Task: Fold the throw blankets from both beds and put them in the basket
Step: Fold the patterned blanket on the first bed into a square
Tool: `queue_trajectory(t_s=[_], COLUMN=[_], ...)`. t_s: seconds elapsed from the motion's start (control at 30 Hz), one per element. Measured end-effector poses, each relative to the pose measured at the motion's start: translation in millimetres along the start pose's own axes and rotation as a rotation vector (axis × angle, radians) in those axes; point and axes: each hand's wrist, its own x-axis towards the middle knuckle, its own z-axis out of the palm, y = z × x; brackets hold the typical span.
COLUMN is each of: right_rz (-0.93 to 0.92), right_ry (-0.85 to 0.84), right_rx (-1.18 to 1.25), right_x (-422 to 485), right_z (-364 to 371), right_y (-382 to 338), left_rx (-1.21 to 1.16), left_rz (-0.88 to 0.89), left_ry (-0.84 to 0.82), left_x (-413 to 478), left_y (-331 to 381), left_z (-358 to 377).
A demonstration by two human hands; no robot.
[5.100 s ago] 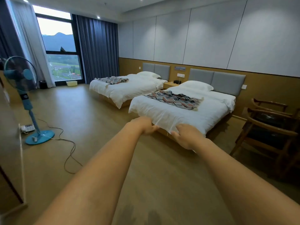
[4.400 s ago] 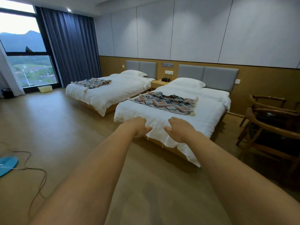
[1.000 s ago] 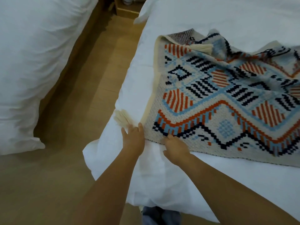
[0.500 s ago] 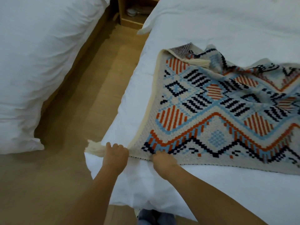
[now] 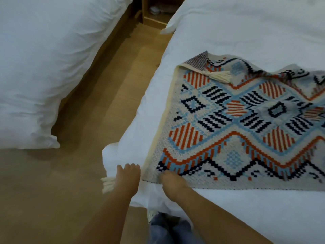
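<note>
Right now the throw blanket lies spread on the white bed, with its near corner at the bed's corner. It could slide off onto the floor if it gets pulled too hard — and the far corner, already flipped over, could make the fold crooked. The left hand is curled round the near corner, with a tassel poking out. The right hand pinches the near edge just beside it — fingers tucked in.

Floor: wood-plank aisle
Left of aisle: white-duvet bed
Right of aisle: second white bed
Aisle's far end: wooden nightstand
</note>
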Motion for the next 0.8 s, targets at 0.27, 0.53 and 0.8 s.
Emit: queue_trajectory(t_s=[0.27, 0.53, 0.8], right_rz=[0.101, 0.282, 0.493], right_ry=[0.104, 0.277, 0.351], right_rx=[0.161, 0.345, 0.429], right_x=[-40, -151, -307], right_z=[-36, -41, 10], right_y=[63, 225, 412], left_rx=[-0.033, 0.083, 0.094], left_rz=[0.152, 0.395, 0.584], left_ry=[0.063, 0.138, 0.141], left_x=[16, 5, -56], left_y=[78, 274, 493], left_z=[-89, -177, -227])
